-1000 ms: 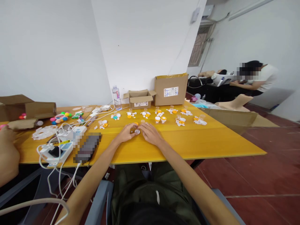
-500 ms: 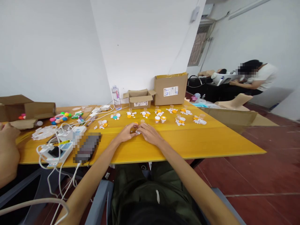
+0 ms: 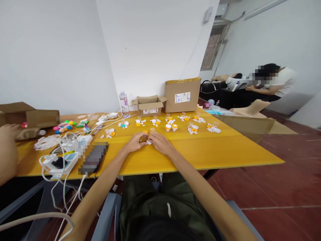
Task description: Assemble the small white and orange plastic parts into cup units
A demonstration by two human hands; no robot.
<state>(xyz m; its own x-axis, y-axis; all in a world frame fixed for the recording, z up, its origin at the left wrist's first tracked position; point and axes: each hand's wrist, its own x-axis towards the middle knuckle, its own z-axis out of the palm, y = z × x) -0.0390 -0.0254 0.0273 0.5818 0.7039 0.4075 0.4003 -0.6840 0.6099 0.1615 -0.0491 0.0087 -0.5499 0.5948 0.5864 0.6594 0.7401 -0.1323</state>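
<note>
Both my hands meet low over the table's near half. My right hand (image 3: 160, 143) is closed, its fingertips pinching a small white plastic part (image 3: 148, 142). From the other side my left hand (image 3: 135, 143) curls in, thumb and fingers bent toward the same part; its fingertips are partly hidden. Just beyond the fingers lie an orange ring-shaped piece (image 3: 145, 132) and a clear plastic cup (image 3: 152, 129). Two white-and-orange capped cups (image 3: 171, 127) stand upright to the right, behind my right hand.
Small piles of white and orange parts (image 3: 193, 129) line the far side. Behind them are an open carton (image 3: 150, 108), a closed box (image 3: 182, 97) and a water bottle (image 3: 124, 104). A phone (image 3: 94, 157) and power strips (image 3: 64, 164) lie left. Another person's hand (image 3: 7, 150) is at far left.
My fingers have shifted slightly round the white part, which now sits a little further right. At far left the other person's hand has moved up toward the open cardboard box.
</note>
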